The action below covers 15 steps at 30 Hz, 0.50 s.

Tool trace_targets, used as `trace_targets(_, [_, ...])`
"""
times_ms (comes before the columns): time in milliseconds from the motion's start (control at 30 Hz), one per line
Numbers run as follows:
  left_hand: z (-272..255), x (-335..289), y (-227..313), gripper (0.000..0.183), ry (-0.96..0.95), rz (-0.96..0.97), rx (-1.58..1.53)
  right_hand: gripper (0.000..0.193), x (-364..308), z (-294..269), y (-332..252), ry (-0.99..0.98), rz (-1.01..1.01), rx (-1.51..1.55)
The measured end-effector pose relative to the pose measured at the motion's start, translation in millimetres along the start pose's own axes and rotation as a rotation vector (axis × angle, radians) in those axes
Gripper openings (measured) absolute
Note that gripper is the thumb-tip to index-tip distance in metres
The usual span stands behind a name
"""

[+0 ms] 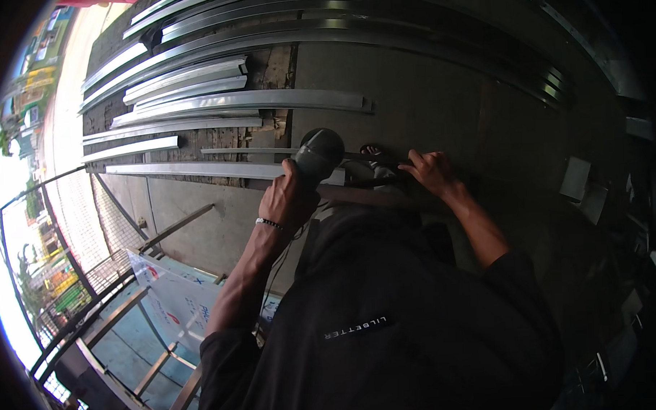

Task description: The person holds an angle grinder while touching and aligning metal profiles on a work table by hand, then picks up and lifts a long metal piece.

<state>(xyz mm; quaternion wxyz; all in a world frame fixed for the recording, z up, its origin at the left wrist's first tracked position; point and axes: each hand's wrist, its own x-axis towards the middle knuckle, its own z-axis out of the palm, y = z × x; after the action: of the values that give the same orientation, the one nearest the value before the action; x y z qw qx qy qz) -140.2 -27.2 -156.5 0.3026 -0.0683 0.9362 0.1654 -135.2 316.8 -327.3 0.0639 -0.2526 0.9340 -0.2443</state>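
My left hand (283, 201) is wrapped round a dark grey-green power tool (318, 156) with a rounded body. The tool sits over the near ends of a bright metal profile (197, 169) and a thinner strip (246, 150) on the workbench. A thin cable hangs below my left wrist. To the right, my right hand (435, 175) has its fingers bent and drawn together at a dark narrow length (375, 158). Shadow hides what exactly lies between those fingers. The working end of the tool is also hidden.
Several long silvery metal profiles (230, 101) lie side by side on a rough wooden bench (271, 69). At lower left stands a metal frame (122, 313) with a clear printed sheet (174, 301). Wire mesh (90, 228) borders the left. Pale offcuts (575, 178) lie at right.
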Motion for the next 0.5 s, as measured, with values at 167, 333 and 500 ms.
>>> trace_targets(167, [-12.5,5.9,-2.3,0.048,0.058,-0.062,0.071,0.035,-2.1,2.3,3.0,-0.013,0.036,0.029])
trace_targets(333, [-3.1,5.0,-5.9,0.049,0.088,-0.025,0.122,0.035,0.9,-6.4,-3.6,-0.019,0.040,0.051])
trace_targets(500, [14.9,-3.5,32.8,0.050,0.041,0.109,0.092,0.036,-0.5,-8.9,-3.8,-0.010,0.042,0.041])
